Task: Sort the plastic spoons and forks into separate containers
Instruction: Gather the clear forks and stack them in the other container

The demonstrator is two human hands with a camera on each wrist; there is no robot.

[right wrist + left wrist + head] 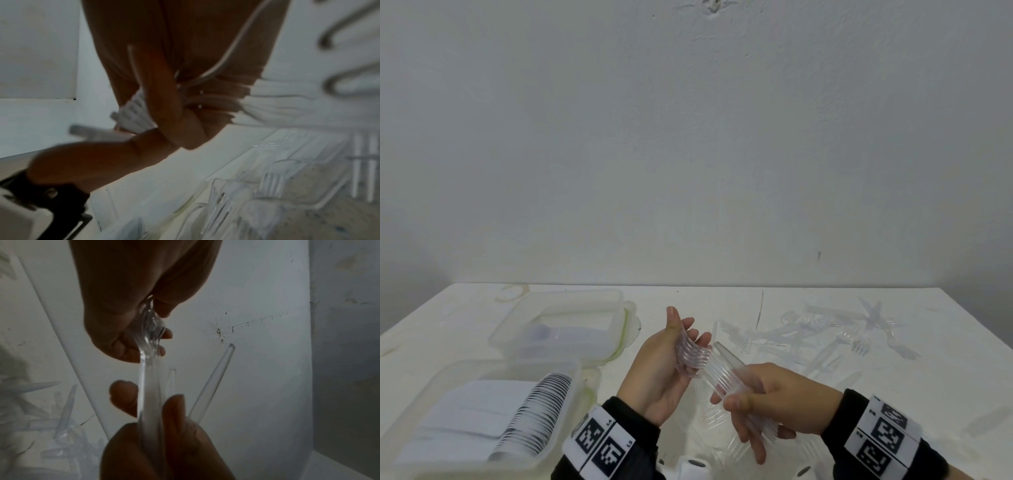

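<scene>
Head view: we find both hands, left hand (666, 363) and right hand (767, 404), grasping one nested fork stack (709, 368) | step: squaring it | next: we judge placement in a container (565, 329).

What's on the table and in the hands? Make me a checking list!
Surface: white table, stained.
Job's things: stack of clear forks held between both hands; near container with a row of stacked cutlery; far container; loose cutlery scattered right.
Clutter: nothing seen.
Grippers: left hand cups the stack's head end; right hand grips the handles.
Cables: nothing seen.
Surroundings: plain white wall.
</scene>
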